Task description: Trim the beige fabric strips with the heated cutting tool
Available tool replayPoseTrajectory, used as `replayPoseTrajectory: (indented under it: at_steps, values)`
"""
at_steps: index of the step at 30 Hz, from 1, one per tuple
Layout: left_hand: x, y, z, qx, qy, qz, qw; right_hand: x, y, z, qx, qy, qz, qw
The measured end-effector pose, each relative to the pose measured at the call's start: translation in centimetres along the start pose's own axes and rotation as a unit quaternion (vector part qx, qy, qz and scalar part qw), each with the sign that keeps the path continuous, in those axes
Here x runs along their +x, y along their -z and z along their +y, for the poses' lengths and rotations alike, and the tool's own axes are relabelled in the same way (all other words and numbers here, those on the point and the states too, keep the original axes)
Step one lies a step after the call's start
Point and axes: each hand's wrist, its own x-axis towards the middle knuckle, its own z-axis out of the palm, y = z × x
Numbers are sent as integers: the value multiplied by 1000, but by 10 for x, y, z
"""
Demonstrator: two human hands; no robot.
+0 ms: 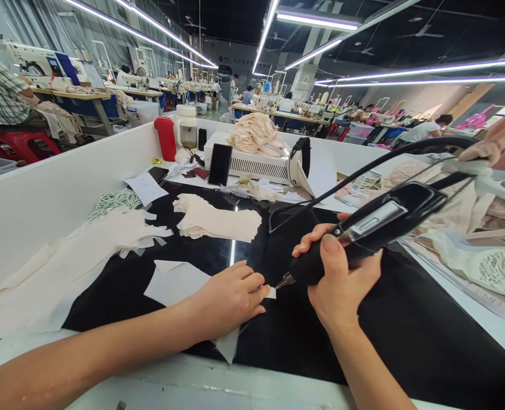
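Observation:
My right hand [346, 273] is wrapped round a black corded power tool [363, 228] with a pointed metal tip. That tip points down-left and is at the edge of a small white tab [271, 292], beside my left fingertips. My left hand [235, 296] rests on the black work surface [406, 341], fingers bent and close together, pressing on a white fabric piece [179, 282]. Most of that piece is under the hand; a pale end [228, 344] sticks out below the wrist. Whether it is one layer or several, I cannot tell.
Stacked cream fabric pieces [218, 219] lie behind my left hand, with more [64, 267] at left. Behind stand a phone [220, 164], a white box [252, 165] and a red bottle [165, 138]. Another person's hand [497, 142] is by the tool's cable. Fabric [491, 250] heaps at right.

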Motion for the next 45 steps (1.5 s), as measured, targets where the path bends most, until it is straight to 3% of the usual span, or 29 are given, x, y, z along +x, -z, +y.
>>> replayPoseTrajectory:
  at_steps: [8,32,45]
  values:
    - [-1,-3,1,12,6,3,1000,3,-5,-6,13,3,19,1000]
    - [-1,-3,-1,5,0,-8,1000,-5,-3,-2,-4,1,-3,1000]
    - [0,0,0,10,-1,-14,1000,-11,-2,-14,26,-17,9,999]
